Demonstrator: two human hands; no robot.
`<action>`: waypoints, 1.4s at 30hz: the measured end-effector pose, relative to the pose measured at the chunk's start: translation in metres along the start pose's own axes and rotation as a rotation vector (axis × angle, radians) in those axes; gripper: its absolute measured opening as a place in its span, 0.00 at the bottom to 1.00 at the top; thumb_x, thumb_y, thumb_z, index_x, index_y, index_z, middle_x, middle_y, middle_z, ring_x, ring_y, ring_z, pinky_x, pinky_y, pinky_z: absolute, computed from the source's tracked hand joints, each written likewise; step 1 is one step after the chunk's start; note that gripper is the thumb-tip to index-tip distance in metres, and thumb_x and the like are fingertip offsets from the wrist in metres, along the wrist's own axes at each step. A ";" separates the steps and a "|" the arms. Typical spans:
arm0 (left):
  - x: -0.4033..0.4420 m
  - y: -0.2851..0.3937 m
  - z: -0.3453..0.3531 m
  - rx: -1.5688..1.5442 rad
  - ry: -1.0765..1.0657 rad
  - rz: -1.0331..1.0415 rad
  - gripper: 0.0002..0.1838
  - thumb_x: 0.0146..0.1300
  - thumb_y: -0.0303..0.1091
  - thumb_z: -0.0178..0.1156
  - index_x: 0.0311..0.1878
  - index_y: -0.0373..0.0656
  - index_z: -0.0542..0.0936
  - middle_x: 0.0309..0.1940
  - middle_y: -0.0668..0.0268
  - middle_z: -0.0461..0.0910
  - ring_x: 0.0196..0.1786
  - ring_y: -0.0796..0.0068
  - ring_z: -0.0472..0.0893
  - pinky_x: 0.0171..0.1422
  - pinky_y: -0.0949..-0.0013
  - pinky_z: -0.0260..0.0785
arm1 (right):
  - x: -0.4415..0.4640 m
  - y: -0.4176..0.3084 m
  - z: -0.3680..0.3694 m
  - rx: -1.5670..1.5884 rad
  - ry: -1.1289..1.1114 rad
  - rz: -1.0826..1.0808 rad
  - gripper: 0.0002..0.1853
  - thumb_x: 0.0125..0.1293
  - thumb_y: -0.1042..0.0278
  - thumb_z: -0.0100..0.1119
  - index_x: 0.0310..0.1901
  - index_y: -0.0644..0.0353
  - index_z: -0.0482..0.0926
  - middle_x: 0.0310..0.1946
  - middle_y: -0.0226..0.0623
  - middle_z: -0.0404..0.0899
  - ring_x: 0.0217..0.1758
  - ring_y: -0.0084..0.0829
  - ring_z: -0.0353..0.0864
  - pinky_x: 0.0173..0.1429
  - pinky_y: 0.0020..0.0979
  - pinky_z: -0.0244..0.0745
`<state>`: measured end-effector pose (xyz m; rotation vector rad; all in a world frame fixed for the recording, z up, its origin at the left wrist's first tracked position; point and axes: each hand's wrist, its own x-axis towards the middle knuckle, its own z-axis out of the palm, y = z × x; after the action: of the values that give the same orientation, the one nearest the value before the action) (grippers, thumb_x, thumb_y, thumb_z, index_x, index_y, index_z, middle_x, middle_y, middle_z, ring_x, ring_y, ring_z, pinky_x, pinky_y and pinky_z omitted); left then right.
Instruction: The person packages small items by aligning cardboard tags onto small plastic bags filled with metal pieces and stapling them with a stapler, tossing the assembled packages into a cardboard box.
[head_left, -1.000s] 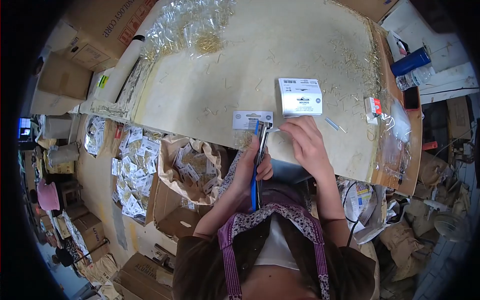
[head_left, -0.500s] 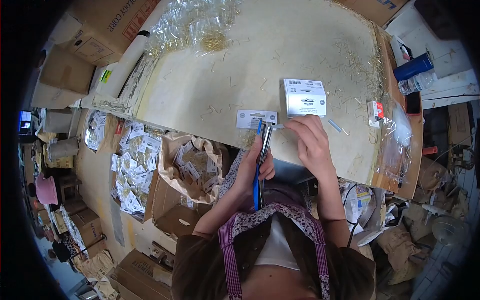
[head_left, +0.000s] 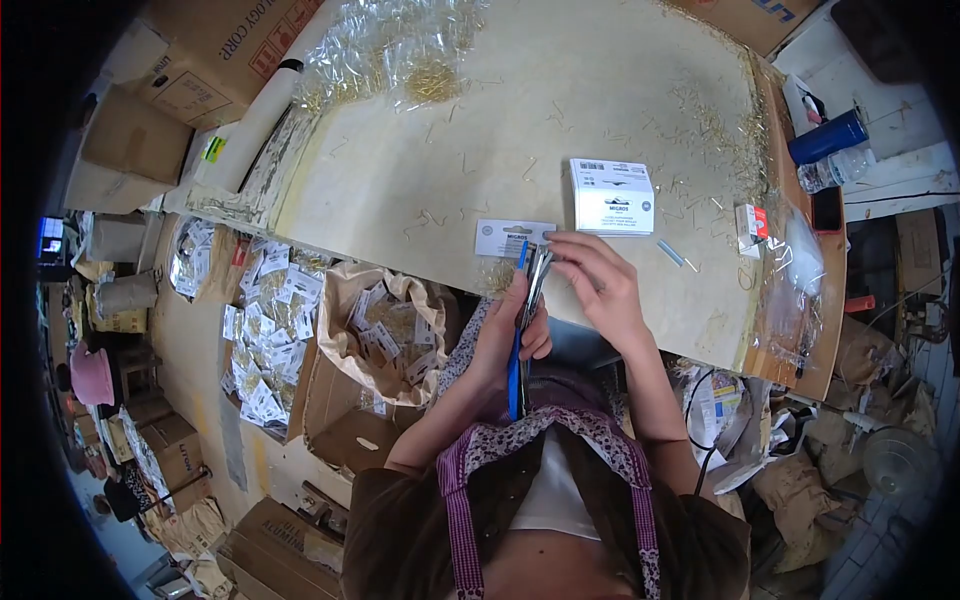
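Observation:
A blue and silver stapler (head_left: 515,372) stands nearly upright in my left hand (head_left: 498,335), whose fingers wrap round it. At its upper end are the bent fingertips of my right hand (head_left: 608,290), pressed together; whatever they hold is too small to make out. Just behind the stapler a white printed card (head_left: 498,238) lies by the table's near edge, with a clear bag of gold-coloured pieces below it. A stack of folded white cards (head_left: 613,205) lies beyond my right hand. To its right is a thin grey strip (head_left: 670,252).
Gold hooks are scattered over the table (head_left: 400,170), with clear bags (head_left: 385,50) at its far left. A paper-lined box (head_left: 335,350) of carded packs stands below the near edge. At right are a small red-and-white box (head_left: 752,225) and a blue bottle (head_left: 828,138).
My right hand has moved left to the stapler's upper end. The small grey strip seen between its fingers earlier no longer shows there. The view has shifted slightly.

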<state>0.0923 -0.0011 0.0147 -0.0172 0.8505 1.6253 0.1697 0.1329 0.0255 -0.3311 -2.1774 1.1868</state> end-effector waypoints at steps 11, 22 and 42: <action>0.008 0.001 -0.005 -0.138 0.169 0.313 0.25 0.68 0.57 0.36 0.31 0.44 0.66 0.16 0.72 0.62 0.19 0.82 0.62 0.28 0.76 0.57 | -0.036 -0.014 -0.003 -0.047 -0.430 0.061 0.35 0.48 0.71 0.65 0.60 0.60 0.65 0.59 0.45 0.66 0.61 0.42 0.64 0.62 0.37 0.59; -0.005 -0.001 0.005 1.082 0.050 0.748 0.32 0.48 0.32 0.69 0.56 0.36 0.68 0.44 0.61 0.71 0.45 0.73 0.71 0.52 0.71 0.63 | -0.041 -0.008 -0.011 -0.096 -0.180 0.239 0.20 0.59 0.71 0.57 0.53 0.66 0.70 0.44 0.46 0.76 0.47 0.35 0.76 0.55 0.31 0.66; 0.021 0.039 -0.035 1.521 0.564 0.979 0.15 0.48 0.30 0.66 0.40 0.40 0.77 0.43 0.60 0.74 0.48 0.61 0.72 0.53 0.61 0.60 | -0.033 0.007 0.012 0.915 0.284 0.810 0.17 0.62 0.63 0.50 0.43 0.70 0.73 0.50 0.50 0.73 0.49 0.38 0.77 0.53 0.35 0.72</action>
<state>0.0380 -0.0014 -0.0004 1.2004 2.6277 1.3534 0.1868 0.1132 0.0013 -0.9266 -1.0544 2.2370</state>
